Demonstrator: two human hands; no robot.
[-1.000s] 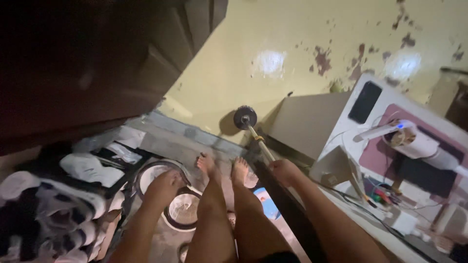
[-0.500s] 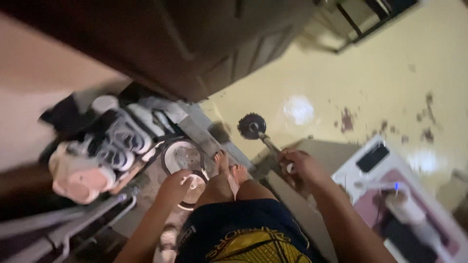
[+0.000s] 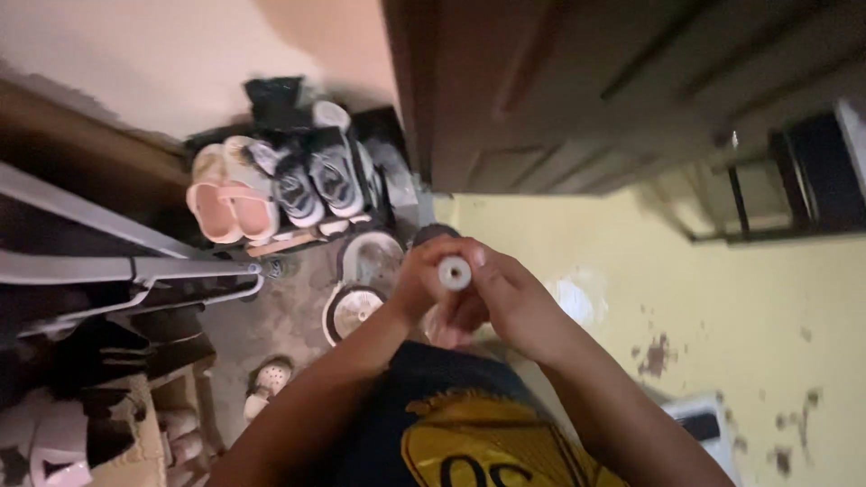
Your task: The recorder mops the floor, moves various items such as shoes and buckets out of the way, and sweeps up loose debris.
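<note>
Both hands risen since before: left hand (image 3: 422,281) and right hand (image 3: 510,302) clasp one white-tipped rod (image 3: 455,271). Below: two round fan grilles (image 3: 354,308), shoes (image 3: 271,185) racked behind.

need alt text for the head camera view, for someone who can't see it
Seen from above, a person's left hand and right hand meet around a small white round cap on the end of something they hold upright. Below lie two round fan grilles on a concrete floor, beside a row of shoes against the wall and a dark wooden door.
</note>
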